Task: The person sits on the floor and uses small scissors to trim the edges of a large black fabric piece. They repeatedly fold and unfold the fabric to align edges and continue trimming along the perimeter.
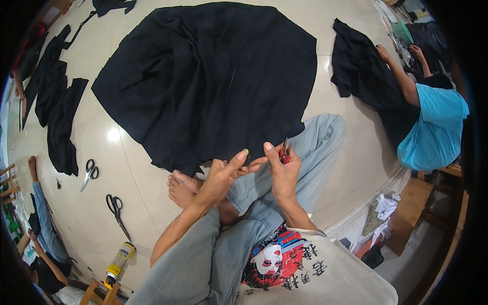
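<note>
A wide sheet of black cloth (213,76) lies spread over the tiled floor before me, with soft folds on its left half. Its near edge comes up to my lap. My left hand (223,175) is closed, pinching this edge between thumb and fingers. Beside it, my right hand (282,170) has its thumb on the edge too. Tucked in that same hand are small thread snips (286,152) with red on the handle, blades pointing up and away from the cloth. The fingers under the edge are partly hidden.
Two pairs of black-handled scissors, one silver-bladed (90,174) and one dark (117,213), lie left of me near a yellow spray can (121,262). More black cloth (63,104) lies far left. At right, a person in a blue shirt (434,127) handles black cloth (361,71).
</note>
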`<state>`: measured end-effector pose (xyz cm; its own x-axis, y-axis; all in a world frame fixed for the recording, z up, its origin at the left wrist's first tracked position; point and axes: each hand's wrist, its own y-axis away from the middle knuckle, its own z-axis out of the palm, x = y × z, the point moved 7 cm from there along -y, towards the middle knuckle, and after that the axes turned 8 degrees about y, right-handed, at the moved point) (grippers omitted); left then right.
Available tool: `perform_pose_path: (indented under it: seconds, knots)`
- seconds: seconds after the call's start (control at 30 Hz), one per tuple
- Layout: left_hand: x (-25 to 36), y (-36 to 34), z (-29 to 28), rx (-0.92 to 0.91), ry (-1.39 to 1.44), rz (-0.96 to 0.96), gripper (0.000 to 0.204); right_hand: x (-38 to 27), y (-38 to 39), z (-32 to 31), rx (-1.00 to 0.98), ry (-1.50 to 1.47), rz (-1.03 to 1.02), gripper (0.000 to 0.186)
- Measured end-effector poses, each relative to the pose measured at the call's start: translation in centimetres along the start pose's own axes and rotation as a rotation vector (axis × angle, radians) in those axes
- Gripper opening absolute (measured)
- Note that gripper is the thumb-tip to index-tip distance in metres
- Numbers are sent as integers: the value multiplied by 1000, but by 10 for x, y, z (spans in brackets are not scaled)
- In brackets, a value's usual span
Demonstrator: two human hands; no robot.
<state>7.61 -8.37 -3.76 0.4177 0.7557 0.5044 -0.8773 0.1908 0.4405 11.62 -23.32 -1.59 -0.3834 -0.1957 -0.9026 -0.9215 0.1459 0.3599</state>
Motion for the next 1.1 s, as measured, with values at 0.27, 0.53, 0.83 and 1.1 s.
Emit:
perform_pose_path:
  seconds: [0.27, 0.53, 0.83, 1.1]
  knots:
    - [2, -4, 0, -101, 195, 43, 32, -4, 43, 10, -521, -206, 229, 55]
    - [4, 0, 12, -107, 238, -21, 43, 4, 55, 34, -672, -397, 465, 47]
    - [-1, -3, 5, -165, 244, 33, 51, 5, 54, 38, -605, -431, 508, 40]
    - [1, -2, 11, -238, 161, 44, 55, 10, 52, 38, -581, -405, 495, 40]
